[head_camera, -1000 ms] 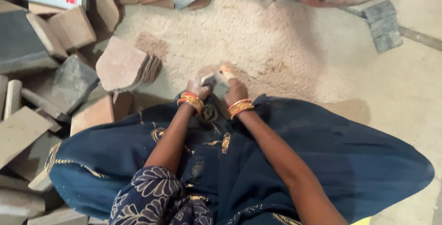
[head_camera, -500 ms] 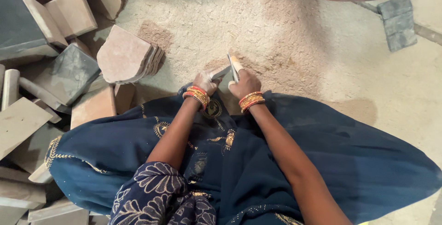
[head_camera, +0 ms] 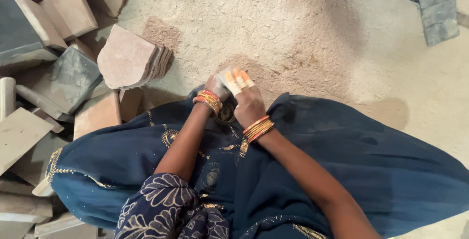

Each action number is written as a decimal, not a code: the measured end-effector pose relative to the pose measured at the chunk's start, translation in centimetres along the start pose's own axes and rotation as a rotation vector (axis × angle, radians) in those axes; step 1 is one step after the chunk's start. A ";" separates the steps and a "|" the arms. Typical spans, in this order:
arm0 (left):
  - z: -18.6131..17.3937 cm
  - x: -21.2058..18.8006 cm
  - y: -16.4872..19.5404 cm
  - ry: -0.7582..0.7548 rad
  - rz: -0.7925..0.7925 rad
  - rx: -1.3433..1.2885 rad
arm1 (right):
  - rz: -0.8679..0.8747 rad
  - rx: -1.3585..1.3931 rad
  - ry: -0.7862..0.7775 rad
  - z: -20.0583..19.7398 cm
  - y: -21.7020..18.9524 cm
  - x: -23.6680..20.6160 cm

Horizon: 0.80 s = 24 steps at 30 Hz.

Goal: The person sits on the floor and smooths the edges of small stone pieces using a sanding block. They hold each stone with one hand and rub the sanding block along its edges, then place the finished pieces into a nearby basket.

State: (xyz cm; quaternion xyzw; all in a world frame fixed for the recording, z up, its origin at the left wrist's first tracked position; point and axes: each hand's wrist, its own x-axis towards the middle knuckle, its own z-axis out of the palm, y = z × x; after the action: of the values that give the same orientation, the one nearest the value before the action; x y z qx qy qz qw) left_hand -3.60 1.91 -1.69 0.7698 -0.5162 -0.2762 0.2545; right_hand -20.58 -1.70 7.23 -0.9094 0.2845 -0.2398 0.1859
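step: gripping small pale flat stone piece [head_camera: 225,77] | left hand [head_camera: 215,88] and right hand [head_camera: 248,103] both clasp it, near centre above sandy ground [head_camera: 303,33] | next: likely needs steady 2-handed hold

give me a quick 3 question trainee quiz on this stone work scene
1. True or false: both hands meet on one small pale stone piece, out in front of the dark blue garment.
2. Which side of the picture holds the pile of stone slabs? A) its left B) its right C) neither
3. What do the right hand and the left hand wear at the wrist?

Key
1. True; the piece is held over the sandy ground.
2. A; only a grey stone block lies at the far right.
3. Orange and gold bangles; the right fingertips also carry pale wraps.
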 end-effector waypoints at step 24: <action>-0.4 -0.7 1.8 -0.050 -0.071 -0.086 | 0.101 -0.127 -0.123 -0.9 1.6 2.9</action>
State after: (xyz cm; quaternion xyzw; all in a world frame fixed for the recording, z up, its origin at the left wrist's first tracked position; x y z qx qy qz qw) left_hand -4.72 1.97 -0.12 0.7688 -0.4823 -0.3260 0.2646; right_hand -19.63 -4.84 8.20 -0.9169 0.3328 -0.1551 0.1567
